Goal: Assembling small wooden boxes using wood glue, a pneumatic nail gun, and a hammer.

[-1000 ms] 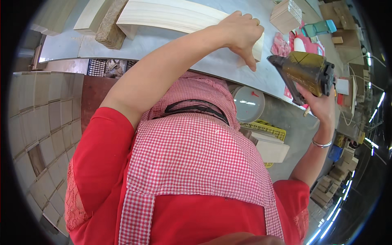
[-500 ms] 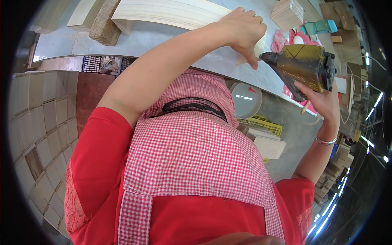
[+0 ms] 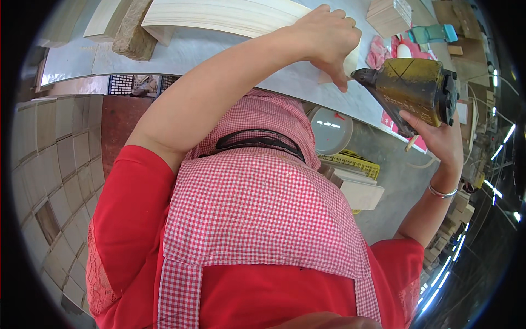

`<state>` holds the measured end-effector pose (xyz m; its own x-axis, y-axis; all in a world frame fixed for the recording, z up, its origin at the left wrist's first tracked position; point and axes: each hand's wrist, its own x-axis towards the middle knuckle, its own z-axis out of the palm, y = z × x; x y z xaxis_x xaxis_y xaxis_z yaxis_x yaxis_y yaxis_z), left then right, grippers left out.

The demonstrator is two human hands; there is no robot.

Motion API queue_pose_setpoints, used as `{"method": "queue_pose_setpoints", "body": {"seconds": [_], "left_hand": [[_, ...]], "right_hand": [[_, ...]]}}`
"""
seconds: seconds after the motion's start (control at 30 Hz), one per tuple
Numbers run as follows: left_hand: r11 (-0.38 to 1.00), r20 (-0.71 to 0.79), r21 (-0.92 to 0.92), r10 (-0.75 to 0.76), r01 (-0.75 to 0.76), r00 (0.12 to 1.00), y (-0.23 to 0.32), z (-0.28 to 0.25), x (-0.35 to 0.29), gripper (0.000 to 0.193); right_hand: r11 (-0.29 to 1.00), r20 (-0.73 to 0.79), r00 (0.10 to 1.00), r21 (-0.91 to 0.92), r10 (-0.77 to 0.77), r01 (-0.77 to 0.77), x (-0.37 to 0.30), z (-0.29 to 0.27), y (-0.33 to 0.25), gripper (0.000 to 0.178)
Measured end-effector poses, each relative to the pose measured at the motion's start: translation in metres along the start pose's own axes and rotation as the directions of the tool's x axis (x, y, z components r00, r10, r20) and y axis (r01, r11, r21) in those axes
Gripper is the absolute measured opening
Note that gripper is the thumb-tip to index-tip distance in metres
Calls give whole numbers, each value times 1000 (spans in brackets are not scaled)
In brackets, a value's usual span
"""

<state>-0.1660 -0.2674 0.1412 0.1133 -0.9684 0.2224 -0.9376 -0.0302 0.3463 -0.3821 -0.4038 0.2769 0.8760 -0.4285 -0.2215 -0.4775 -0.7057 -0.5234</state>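
A pale wooden piece [image 3: 219, 16], with a long board and end parts below it, lies at the table's near side. My left hand [image 3: 329, 44] is closed over its right end, thumb pointing down toward me. My right hand [image 3: 436, 137] is wrapped round a yellow and black nail gun [image 3: 408, 88]. The gun's nose points left and meets the wooden end, just right of my left thumb. Whether the nose presses on the wood or only comes close I cannot tell. My right palm and most of its fingers are hidden behind the gun.
Wood blocks [image 3: 133, 33] stand at the table's left. At the right are another wooden block [image 3: 389, 15], a pink cloth [image 3: 378, 53] and a teal bottle [image 3: 433, 34]. Below the table edge sit a round bucket [image 3: 331, 131] and a yellow crate [image 3: 359, 163]. Stacked wooden pieces [image 3: 60, 181] fill the left.
The wooden piece has shifted slightly left in view. The nail gun and my right hand have moved a little to the right and down. Both hands keep their hold.
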Motion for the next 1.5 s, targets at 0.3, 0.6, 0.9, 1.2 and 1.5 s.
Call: {"method": "queue_pose_setpoints", "body": {"seconds": [0.3, 0.6, 0.9, 1.2, 1.5], "left_hand": [[991, -58, 120, -53, 59, 997, 4, -1, -7, 100], [994, -204, 100, -29, 51, 979, -2, 7, -14, 97], [994, 3, 51, -97, 97, 995, 0, -4, -12, 106], [994, 11, 50, -98, 98, 995, 3, -4, -13, 106], [994, -213, 41, -93, 104, 973, -19, -3, -23, 95]], "right_hand": [[903, -32, 973, -378, -230, 202, 10, -14, 6, 44], [995, -66, 995, -80, -72, 67, 47, -13, 6, 40], [996, -66, 998, 91, -16, 22, 59, -12, 11, 51], [997, -39, 996, -11, 80, -81, 65, -17, 3, 52], [990, -267, 954, 72, 136, -121, 43, -6, 20, 42]]}}
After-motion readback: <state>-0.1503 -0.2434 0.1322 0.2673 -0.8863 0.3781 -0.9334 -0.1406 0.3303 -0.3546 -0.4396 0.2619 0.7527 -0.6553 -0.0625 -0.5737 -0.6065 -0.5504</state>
